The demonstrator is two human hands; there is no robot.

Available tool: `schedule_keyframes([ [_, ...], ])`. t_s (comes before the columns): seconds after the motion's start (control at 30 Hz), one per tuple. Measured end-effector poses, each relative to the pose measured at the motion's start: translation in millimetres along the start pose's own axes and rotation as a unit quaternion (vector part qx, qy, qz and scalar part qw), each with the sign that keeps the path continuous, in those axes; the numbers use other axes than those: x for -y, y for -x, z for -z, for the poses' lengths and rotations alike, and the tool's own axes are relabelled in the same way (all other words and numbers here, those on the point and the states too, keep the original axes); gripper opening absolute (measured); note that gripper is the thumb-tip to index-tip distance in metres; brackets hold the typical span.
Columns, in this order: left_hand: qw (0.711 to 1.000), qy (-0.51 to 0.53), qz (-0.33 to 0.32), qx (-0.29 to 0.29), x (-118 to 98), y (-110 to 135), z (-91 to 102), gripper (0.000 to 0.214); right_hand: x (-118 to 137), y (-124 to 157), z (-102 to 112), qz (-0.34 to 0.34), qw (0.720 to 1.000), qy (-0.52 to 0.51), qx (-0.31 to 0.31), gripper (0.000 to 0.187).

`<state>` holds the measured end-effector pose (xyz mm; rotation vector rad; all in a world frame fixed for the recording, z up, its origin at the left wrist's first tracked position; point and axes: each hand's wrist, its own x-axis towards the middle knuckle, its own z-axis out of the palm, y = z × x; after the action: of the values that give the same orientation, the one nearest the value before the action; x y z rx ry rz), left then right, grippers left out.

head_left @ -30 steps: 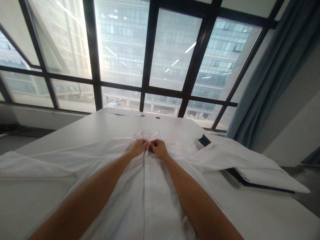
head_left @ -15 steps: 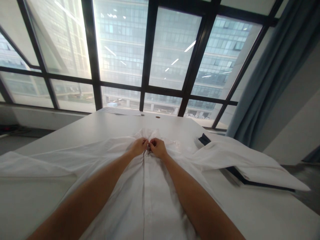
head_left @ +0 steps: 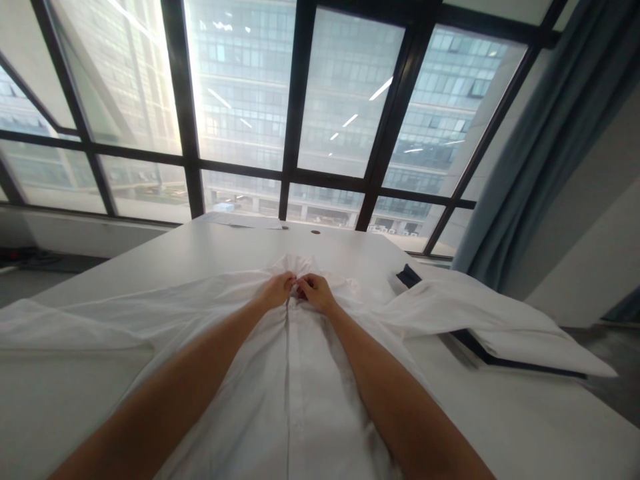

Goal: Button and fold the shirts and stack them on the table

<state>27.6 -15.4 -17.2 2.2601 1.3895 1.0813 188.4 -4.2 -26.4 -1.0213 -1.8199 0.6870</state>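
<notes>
A white long-sleeved shirt (head_left: 296, 373) lies spread front up, its collar end away from me and its sleeves stretched to both sides. Just below the collar, my left hand (head_left: 278, 289) pinches the left edge of the front opening. Close against it, my right hand (head_left: 316, 292) has thumb and fingers closed on the other edge of the shirt front. Cloth gathers in creases around the fingertips. Whether a button sits between them is too small to make out. Down the middle, the button strip runs toward me.
Under the shirt is a white table (head_left: 350, 250). Beneath the right sleeve lies a flat dark-edged item (head_left: 520, 365), its kind unclear. Papers (head_left: 240, 220) rest at the far edge, near a small dark disc (head_left: 315, 232). Windows stand behind, with a blue-grey curtain (head_left: 530, 173) at right.
Both hands stay together at the collar area, with only slight finger movement. The view has shifted a little; the shirt lies much the same.
</notes>
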Motion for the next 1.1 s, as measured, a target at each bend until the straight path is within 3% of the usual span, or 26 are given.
schedule_keyframes([
  [0.27,0.999,-0.02,0.021,0.016,-11,6,4.2,0.027,-3,-2,1,-0.036,0.999,-0.004,0.006,0.032],
  [0.43,0.996,-0.087,0.034,0.004,-11,6,1.4,0.023,-5,-3,3,-0.039,0.997,-0.05,0.046,0.021],
  [0.67,1.0,-0.008,0.027,0.005,-14,6,4.6,0.025,-4,-3,1,-0.006,1.0,0.022,0.0,0.007],
  [0.8,0.995,-0.06,0.056,-0.059,-24,10,9.2,0.022,-4,-3,0,0.017,0.999,0.038,-0.003,0.007],
  [0.93,0.981,-0.086,0.071,-0.158,-32,7,14.5,0.04,1,0,2,0.045,0.995,0.085,0.018,0.009],
  [1.1,0.981,-0.096,0.154,-0.073,-33,3,18.3,0.035,12,0,10,0.053,0.986,0.138,0.073,0.006],
])
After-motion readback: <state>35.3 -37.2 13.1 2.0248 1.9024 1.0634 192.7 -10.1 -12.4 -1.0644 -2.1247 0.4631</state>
